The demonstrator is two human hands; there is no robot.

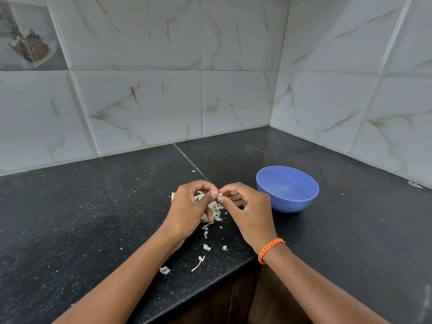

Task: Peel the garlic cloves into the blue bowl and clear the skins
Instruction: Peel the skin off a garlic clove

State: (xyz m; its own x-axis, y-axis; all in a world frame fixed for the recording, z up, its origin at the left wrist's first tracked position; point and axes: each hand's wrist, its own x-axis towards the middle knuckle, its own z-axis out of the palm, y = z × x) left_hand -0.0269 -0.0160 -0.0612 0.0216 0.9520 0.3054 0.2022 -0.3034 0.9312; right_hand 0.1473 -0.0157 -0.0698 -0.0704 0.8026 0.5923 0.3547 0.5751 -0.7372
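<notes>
My left hand (190, 206) and my right hand (245, 206) meet above the black counter, and the fingertips of both pinch one small garlic clove (219, 194) between them. Most of the clove is hidden by the fingers. A pile of pale garlic skins (216, 210) lies on the counter under and between the hands, with loose flakes (207, 247) trailing toward the front edge. The blue bowl (268, 183) stands upright just right of my right hand; its visible inside looks bare.
The black granite counter (93, 218) fills a tiled corner, with walls behind and to the right. Its front edge runs diagonally below my forearms. An orange cord band (271, 250) circles my right wrist. A small white scrap (415, 184) lies by the right wall.
</notes>
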